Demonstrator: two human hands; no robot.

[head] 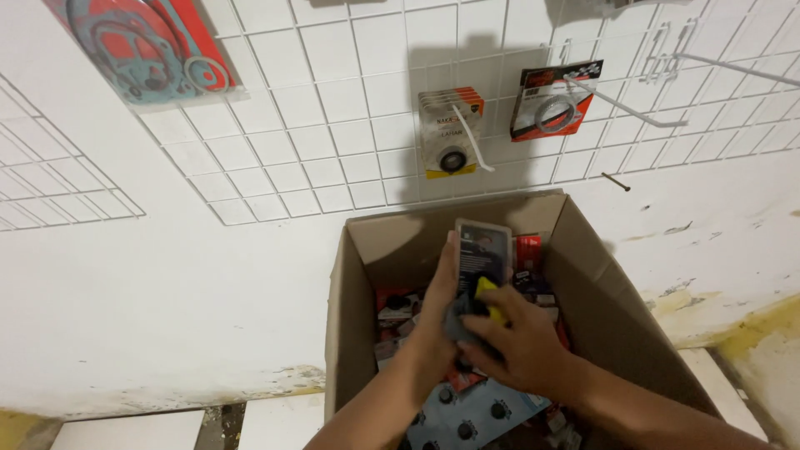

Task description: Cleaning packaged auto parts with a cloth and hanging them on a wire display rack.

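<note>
Both hands meet over the open brown cardboard box (600, 300), which sits at six o'clock in the view against a white wall. The left hand (442, 292) rises from below with its fingers wrapped up the side of a flat grey blister pack with a dark card inside (483, 250), holding it upright above the box. The right hand (521, 346), at four o'clock from that pack, is curled around a small yellow-and-dark packet (490, 298) just under it; how firmly it grips is hard to tell. The box is full of small red, black and blue packaged parts (467, 417). At twelve o'clock, a white wire grid panel (333, 108) carries hanging packets on hooks.
</note>
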